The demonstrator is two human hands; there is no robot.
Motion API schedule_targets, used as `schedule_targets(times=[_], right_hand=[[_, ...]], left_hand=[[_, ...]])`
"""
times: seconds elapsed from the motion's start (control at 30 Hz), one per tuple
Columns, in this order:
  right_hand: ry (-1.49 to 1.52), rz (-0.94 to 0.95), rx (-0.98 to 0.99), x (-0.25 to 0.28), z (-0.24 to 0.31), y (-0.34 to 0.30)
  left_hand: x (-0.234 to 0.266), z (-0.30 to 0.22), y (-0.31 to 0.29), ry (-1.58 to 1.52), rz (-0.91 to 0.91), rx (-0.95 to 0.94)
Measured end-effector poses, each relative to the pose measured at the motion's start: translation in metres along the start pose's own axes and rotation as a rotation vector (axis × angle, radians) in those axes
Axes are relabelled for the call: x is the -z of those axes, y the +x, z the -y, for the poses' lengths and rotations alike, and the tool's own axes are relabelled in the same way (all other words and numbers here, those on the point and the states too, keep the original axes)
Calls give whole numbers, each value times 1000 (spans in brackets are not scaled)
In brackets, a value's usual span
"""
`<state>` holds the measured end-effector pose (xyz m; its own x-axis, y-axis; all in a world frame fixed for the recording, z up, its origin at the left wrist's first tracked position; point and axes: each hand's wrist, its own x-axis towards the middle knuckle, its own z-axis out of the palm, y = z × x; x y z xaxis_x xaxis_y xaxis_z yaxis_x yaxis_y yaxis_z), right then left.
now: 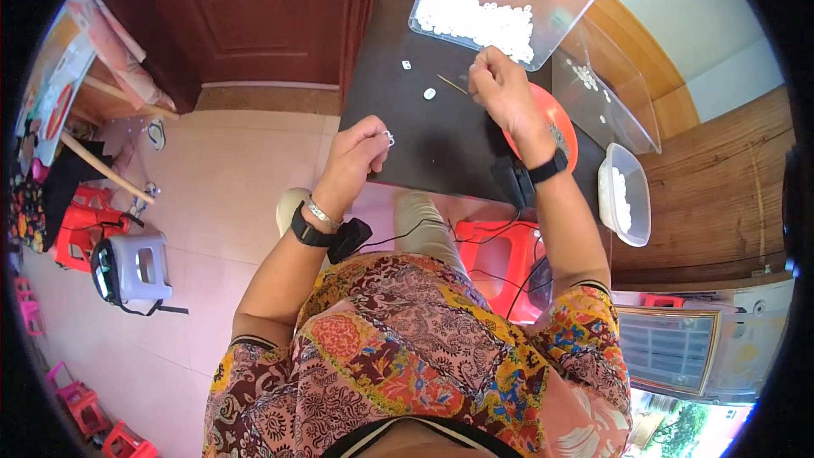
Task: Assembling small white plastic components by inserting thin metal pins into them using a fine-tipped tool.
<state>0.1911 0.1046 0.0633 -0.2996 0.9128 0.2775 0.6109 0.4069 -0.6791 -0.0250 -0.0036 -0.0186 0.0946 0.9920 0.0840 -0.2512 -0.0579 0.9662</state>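
My left hand (354, 154) is closed in a pinch near the table's front left edge. A small white plastic piece (390, 139) sticks out from its fingertips. Farther right, my right hand (502, 93) is raised over the table with its fingers pressed together; what they hold, if anything, is hidden. A thin wooden stick (451, 83) points toward this hand, and I cannot tell whether it touches it. Two more small white pieces lie apart on the dark table (394, 106): a squarish one (406, 64) and a rounder one (429, 94).
A clear bin (564, 0) with many white pieces stands at the back. An orange bowl (566, 114) with small greyish bits sits behind my right wrist. Beyond it is a clear tray or lid (632, 106) with scattered white pieces. A white tub (642, 212) stands at right; red stool (492, 259) below.
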Motion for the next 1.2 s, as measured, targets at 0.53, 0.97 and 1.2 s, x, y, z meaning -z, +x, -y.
schedule_targets(times=[0.53,0.97,1.2], right_hand=[[431,-94,-144,-12,-18,-55],[-198,287,189,-36,-15,72],[-366,399,167,-78,5,88]], left_hand=[[-6,3,13,-395,-134,72],[67,1,131,-354,6,41],[52,12,136,-396,-56,6]])
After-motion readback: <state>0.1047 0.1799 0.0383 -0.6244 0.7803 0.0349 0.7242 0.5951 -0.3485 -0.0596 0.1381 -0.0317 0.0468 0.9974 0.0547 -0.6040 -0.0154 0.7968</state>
